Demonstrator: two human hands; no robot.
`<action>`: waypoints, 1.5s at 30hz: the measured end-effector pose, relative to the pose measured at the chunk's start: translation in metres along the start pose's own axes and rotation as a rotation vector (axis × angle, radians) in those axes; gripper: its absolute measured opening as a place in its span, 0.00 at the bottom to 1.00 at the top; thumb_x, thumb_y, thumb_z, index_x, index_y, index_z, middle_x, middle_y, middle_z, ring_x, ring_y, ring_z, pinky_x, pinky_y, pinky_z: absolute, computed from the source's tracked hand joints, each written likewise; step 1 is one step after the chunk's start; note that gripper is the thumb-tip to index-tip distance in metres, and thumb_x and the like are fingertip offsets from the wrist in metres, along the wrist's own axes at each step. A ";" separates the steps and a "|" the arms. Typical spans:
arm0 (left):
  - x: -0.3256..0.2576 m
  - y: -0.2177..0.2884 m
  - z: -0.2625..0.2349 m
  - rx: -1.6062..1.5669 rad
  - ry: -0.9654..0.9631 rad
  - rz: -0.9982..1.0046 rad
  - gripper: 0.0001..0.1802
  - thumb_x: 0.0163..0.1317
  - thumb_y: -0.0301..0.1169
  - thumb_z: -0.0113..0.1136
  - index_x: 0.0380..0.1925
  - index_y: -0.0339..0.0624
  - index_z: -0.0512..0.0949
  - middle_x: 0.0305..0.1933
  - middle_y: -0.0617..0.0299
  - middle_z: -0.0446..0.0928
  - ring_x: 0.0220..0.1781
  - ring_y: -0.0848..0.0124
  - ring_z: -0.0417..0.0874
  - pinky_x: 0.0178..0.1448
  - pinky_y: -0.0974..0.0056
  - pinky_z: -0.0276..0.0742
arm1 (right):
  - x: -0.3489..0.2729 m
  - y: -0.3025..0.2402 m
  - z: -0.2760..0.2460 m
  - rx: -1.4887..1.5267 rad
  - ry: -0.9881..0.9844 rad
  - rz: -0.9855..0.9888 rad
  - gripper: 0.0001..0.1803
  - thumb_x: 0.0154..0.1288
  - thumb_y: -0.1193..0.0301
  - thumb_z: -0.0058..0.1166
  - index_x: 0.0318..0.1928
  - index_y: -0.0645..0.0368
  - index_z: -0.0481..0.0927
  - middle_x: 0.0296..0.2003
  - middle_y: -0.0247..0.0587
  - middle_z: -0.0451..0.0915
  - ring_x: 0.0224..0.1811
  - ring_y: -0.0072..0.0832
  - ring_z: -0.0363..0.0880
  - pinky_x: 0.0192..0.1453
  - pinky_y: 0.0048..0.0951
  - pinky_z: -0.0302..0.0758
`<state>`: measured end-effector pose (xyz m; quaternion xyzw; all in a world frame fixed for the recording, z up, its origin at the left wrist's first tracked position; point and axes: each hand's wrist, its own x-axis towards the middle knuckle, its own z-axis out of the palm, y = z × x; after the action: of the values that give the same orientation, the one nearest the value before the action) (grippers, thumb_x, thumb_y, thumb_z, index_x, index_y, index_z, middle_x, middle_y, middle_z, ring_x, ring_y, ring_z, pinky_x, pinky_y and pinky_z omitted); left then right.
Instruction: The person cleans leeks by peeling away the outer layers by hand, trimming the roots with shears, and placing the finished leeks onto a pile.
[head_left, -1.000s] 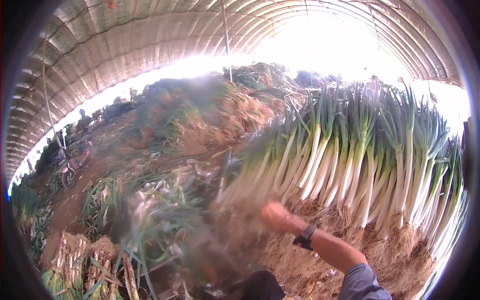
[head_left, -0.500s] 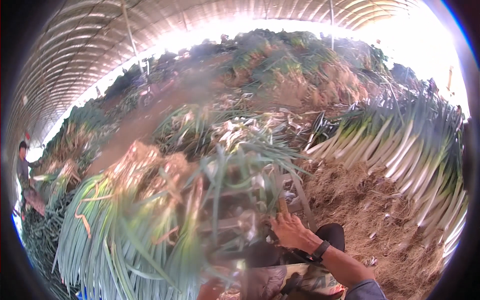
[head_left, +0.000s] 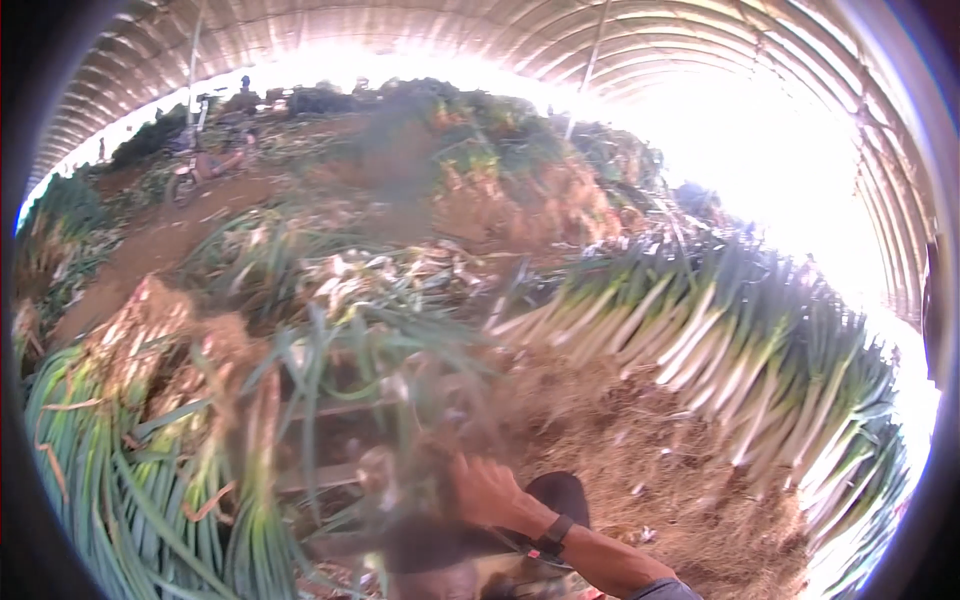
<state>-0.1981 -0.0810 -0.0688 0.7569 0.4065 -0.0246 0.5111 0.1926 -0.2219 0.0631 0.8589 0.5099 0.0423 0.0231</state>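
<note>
An arched tunnel roof (head_left: 420, 40) of ribbed sheeting spans the whole scene, blown out white at its far right end. Under it the soil floor (head_left: 640, 470) is brown and strewn with dry roots and husks. A long row of leeks (head_left: 720, 350) lies stacked on the right, white shanks pointing toward the middle and green tops fanning to the rim. On the left a second heap (head_left: 120, 470) lies with earthy roots up and leaves trailing down to the lower edge. Farther back stand mounds of soil and trimmings (head_left: 520, 200).

In the lower middle, a blurred bunch (head_left: 350, 400) of green leaves stands just above and to the left of the right hand (head_left: 485, 492). The hand seems to touch the bunch's lower end, but blur hides the fingers, so its grip cannot be told. A dark watch (head_left: 553, 533) sits on the wrist. The left hand is not seen.
</note>
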 end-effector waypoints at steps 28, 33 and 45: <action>0.179 0.164 0.013 -0.024 -0.323 0.139 0.55 0.58 0.56 0.68 0.74 0.36 0.52 0.73 0.40 0.60 0.72 0.48 0.66 0.69 0.47 0.70 | -0.035 0.271 -0.106 0.135 0.033 0.948 0.26 0.51 0.52 0.62 0.32 0.69 0.83 0.25 0.48 0.81 0.27 0.38 0.81 0.34 0.38 0.77; 0.188 0.143 0.028 -0.337 -0.523 0.073 0.52 0.60 0.56 0.66 0.74 0.37 0.55 0.74 0.44 0.60 0.72 0.51 0.67 0.69 0.48 0.70 | -0.040 0.293 -0.097 0.176 0.130 0.863 0.25 0.51 0.53 0.62 0.34 0.67 0.84 0.26 0.48 0.82 0.27 0.37 0.81 0.33 0.37 0.78; 0.203 0.149 0.071 0.022 -0.301 0.163 0.44 0.51 0.41 0.75 0.65 0.35 0.65 0.43 0.43 0.82 0.45 0.58 0.84 0.50 0.54 0.78 | -0.027 0.176 -0.103 0.156 0.043 0.524 0.39 0.47 0.58 0.71 0.56 0.66 0.70 0.42 0.56 0.81 0.44 0.49 0.82 0.47 0.46 0.78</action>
<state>0.0595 -0.0400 -0.0825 0.7806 0.2623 -0.1007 0.5584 0.3232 -0.3304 0.1790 0.9596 0.2724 0.0255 -0.0656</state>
